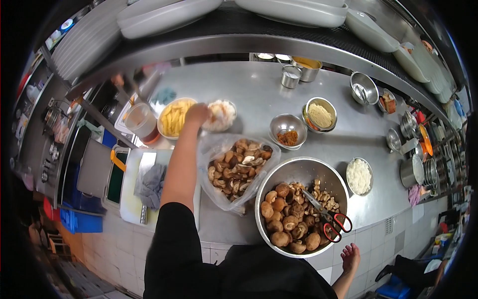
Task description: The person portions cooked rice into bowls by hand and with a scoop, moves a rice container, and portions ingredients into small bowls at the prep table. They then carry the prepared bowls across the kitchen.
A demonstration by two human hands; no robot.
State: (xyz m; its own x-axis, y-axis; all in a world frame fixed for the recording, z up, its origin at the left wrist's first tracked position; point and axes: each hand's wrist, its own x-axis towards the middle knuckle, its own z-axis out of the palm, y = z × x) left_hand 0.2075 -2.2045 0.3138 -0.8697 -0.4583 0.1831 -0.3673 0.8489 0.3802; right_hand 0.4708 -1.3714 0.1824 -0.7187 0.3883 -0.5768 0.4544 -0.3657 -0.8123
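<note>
My left hand (pixel 197 114) reaches to the back left of the steel table, between a bowl of yellow strips (pixel 174 118) and a container of white food (pixel 219 115). Its fingers are blurred, and what they hold, if anything, cannot be made out. Low at the right, my right hand (pixel 350 256) hangs beside the table edge, fingers loosely apart and holding nothing. A large steel bowl (pixel 264 187) of brown mushrooms (pixel 296 214) stands near the front edge, with red-handled scissors (pixel 326 215) lying in it. Left of it sits a clear plastic bag of cut mushrooms (pixel 238 169).
A cutting board (pixel 130 192) with a knife and grey cloth (pixel 151 185) lies left. Steel bowls of orange (pixel 288 138) and yellowish powder (pixel 320 115), and a bowl of white food (pixel 359 176), stand right. A shelf of white dishes (pixel 169 17) hangs overhead.
</note>
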